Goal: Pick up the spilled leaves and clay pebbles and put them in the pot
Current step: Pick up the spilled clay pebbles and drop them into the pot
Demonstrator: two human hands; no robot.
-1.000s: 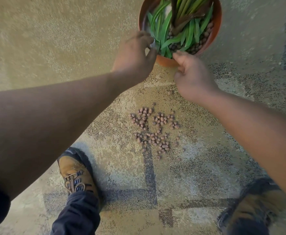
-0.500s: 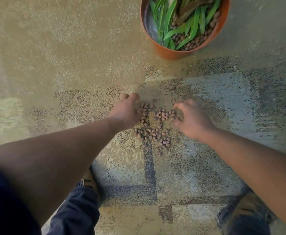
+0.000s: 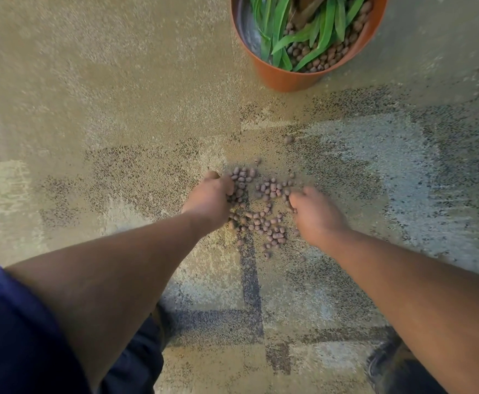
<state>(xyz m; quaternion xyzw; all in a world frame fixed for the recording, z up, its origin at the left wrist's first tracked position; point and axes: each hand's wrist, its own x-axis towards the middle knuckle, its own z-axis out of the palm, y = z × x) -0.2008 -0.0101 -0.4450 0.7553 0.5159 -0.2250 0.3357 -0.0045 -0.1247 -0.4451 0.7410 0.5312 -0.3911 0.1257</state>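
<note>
Floor: tan, speckled carpet (image 3: 104, 81) with grey patches and dark stripes. Directly on it: an orange plastic pot (image 3: 286, 78) at top, and a loose scatter of small brown clay pebbles (image 3: 264, 220) near centre, well apart from it.

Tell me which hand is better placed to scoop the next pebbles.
Probably the left hand: its curled fingers already sit in the dense part of the clay pebbles. The right hand only touches the pile's sparser edge.

pebbles (image 3: 261, 211) between hands, pot (image 3: 289, 78) beyond
</note>
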